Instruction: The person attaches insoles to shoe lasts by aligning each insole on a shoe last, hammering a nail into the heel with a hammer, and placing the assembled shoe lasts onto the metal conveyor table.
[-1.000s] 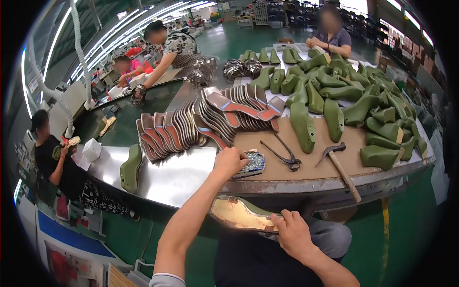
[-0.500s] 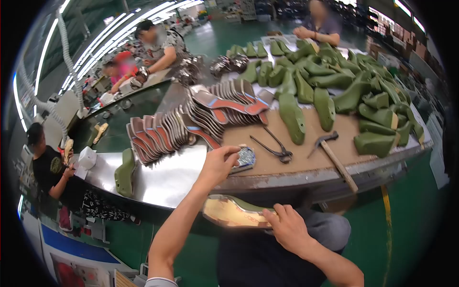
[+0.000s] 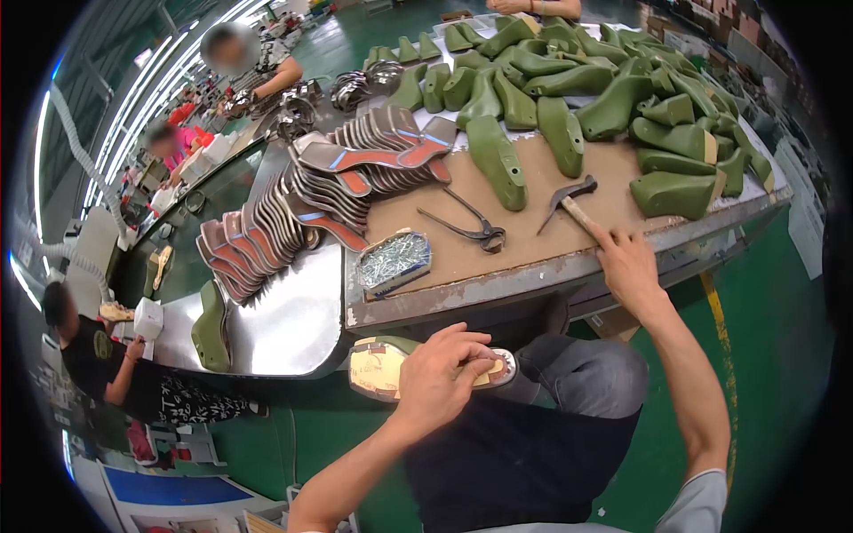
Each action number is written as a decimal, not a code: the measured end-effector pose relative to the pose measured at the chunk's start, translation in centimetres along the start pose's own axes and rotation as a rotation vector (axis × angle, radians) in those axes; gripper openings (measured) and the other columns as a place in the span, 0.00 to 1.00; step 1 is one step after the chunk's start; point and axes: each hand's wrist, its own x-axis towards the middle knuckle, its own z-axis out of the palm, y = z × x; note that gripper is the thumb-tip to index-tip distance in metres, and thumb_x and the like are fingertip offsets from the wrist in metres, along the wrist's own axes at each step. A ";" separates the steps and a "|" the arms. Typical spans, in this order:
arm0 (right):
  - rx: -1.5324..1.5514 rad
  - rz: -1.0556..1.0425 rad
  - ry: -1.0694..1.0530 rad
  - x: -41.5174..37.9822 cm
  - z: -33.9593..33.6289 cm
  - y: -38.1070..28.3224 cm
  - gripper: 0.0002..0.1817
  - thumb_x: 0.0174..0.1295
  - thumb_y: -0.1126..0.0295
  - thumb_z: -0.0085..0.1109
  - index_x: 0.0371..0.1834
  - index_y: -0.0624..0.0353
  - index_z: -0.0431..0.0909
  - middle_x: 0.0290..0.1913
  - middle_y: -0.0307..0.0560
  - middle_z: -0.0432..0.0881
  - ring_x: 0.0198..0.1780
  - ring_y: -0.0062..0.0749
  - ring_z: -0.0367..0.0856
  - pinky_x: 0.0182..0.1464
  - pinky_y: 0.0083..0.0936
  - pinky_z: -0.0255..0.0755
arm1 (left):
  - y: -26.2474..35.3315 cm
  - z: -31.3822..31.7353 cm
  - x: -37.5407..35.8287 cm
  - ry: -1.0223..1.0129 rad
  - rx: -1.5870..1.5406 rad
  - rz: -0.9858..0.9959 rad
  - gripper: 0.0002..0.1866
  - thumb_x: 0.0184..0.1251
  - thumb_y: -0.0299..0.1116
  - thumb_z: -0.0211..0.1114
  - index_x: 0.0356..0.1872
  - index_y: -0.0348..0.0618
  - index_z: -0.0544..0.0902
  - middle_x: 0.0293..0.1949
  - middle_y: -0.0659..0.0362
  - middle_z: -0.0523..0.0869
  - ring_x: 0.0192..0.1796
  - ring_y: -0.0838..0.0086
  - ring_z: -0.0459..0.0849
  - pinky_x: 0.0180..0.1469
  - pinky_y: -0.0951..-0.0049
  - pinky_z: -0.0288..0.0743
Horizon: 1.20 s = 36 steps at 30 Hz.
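Observation:
My left hand (image 3: 440, 373) is closed over the heel half of a green shoe last with a tan insole (image 3: 373, 367) on its upturned sole, above my lap. Its fingertips pinch together near the heel end; anything small between them is hidden. My right hand (image 3: 626, 262) is at the bench's front edge, its fingers closed on the wooden handle of a hammer (image 3: 579, 216), whose head points up and left. A blue-edged tray of nails (image 3: 394, 262) stands near the bench edge. Black pincers (image 3: 480, 233) lie open on the brown board.
Green shoe lasts (image 3: 577, 80) cover the back and right of the bench (image 3: 533, 284). Stacked shoe parts (image 3: 284, 213) with red undersides lie at left, beside a lone green last (image 3: 211, 329). Co-workers sit or stand at the left and at the far side.
My left hand has moved from the nail tray down to the shoe last. My right hand has let go of the last and reached the hammer handle. The view has shifted.

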 end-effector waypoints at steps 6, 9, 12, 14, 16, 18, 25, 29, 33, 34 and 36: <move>0.335 0.031 0.069 -0.8 -0.6 1.6 0.27 0.70 0.75 0.50 0.74 0.53 0.66 0.46 0.63 0.79 0.42 0.60 0.81 0.47 0.51 0.75 | 0.5 0.0 0.2 -0.049 -0.028 -0.093 0.04 0.64 0.29 0.69 0.37 0.43 0.88 0.47 0.57 0.91 0.59 0.61 0.86 0.60 0.62 0.78; 0.807 0.129 0.155 -5.6 -3.6 -1.5 0.26 0.74 0.76 0.46 0.76 0.56 0.62 0.44 0.64 0.82 0.37 0.59 0.83 0.41 0.42 0.78 | 0.2 0.0 0.2 -0.049 0.016 -0.039 0.04 0.63 0.30 0.70 0.37 0.43 0.88 0.46 0.57 0.91 0.57 0.61 0.86 0.58 0.63 0.78; 0.917 0.184 -0.102 -10.1 -8.4 -3.4 0.27 0.73 0.78 0.48 0.76 0.58 0.63 0.48 0.62 0.84 0.41 0.56 0.85 0.43 0.34 0.79 | -0.1 -0.1 0.1 -0.055 0.051 0.055 0.05 0.62 0.31 0.71 0.37 0.44 0.89 0.46 0.57 0.92 0.54 0.61 0.88 0.56 0.63 0.79; 0.863 0.037 -0.071 -12.0 -9.5 -4.2 0.27 0.71 0.79 0.52 0.74 0.58 0.66 0.49 0.60 0.86 0.41 0.52 0.86 0.43 0.31 0.79 | -0.3 -0.1 0.2 -0.056 0.034 0.082 0.05 0.61 0.31 0.72 0.36 0.45 0.89 0.46 0.57 0.92 0.52 0.62 0.88 0.55 0.63 0.79; 0.817 -0.095 -0.003 -13.4 -10.6 -5.1 0.27 0.69 0.80 0.55 0.72 0.57 0.69 0.47 0.59 0.87 0.38 0.50 0.87 0.42 0.30 0.80 | -0.4 0.0 0.2 -0.029 0.008 0.114 0.05 0.62 0.31 0.71 0.36 0.45 0.89 0.43 0.56 0.91 0.49 0.60 0.89 0.51 0.63 0.79; 0.843 -0.125 -0.042 -14.1 -12.5 -5.8 0.28 0.68 0.80 0.57 0.72 0.56 0.70 0.45 0.59 0.86 0.37 0.51 0.86 0.41 0.32 0.81 | -0.4 -0.1 0.0 -0.027 -0.011 0.110 0.05 0.61 0.31 0.72 0.36 0.46 0.89 0.41 0.55 0.91 0.46 0.59 0.88 0.48 0.61 0.79; 0.609 -0.316 -0.038 -14.7 -12.7 -7.9 0.36 0.60 0.80 0.64 0.74 0.48 0.68 0.26 0.44 0.76 0.20 0.41 0.76 0.22 0.35 0.75 | -0.4 -0.3 0.0 -0.041 0.045 0.080 0.06 0.60 0.34 0.73 0.35 0.46 0.89 0.36 0.54 0.89 0.40 0.55 0.87 0.42 0.59 0.79; 0.826 -0.089 -0.026 -16.0 -12.1 -7.6 0.29 0.70 0.75 0.59 0.74 0.50 0.68 0.25 0.47 0.76 0.19 0.34 0.74 0.21 0.31 0.72 | 0.3 -1.5 0.0 -0.220 0.065 0.012 0.22 0.61 0.40 0.74 0.54 0.46 0.82 0.50 0.51 0.87 0.53 0.53 0.85 0.53 0.61 0.79; 1.328 0.469 -0.253 -18.6 -10.3 -8.3 0.26 0.79 0.69 0.45 0.78 0.42 0.59 0.23 0.39 0.73 0.17 0.20 0.69 0.18 0.22 0.66 | -1.1 -3.9 0.1 -0.387 0.420 0.239 0.36 0.61 0.49 0.73 0.68 0.46 0.72 0.63 0.52 0.81 0.63 0.54 0.80 0.66 0.55 0.70; 1.459 0.643 -0.350 -18.9 -9.9 -8.7 0.26 0.79 0.69 0.44 0.79 0.41 0.57 0.23 0.38 0.72 0.17 0.18 0.68 0.18 0.20 0.66 | -1.9 -4.0 0.2 -0.377 0.578 0.380 0.36 0.61 0.50 0.73 0.67 0.46 0.73 0.64 0.53 0.80 0.64 0.55 0.80 0.68 0.53 0.68; 1.486 0.682 -0.529 -18.8 -9.5 -8.7 0.26 0.80 0.68 0.41 0.79 0.40 0.54 0.22 0.37 0.71 0.15 0.17 0.66 0.17 0.17 0.64 | -2.2 -4.1 0.6 -0.432 0.499 0.351 0.37 0.60 0.52 0.72 0.68 0.49 0.74 0.63 0.56 0.82 0.63 0.58 0.80 0.67 0.53 0.66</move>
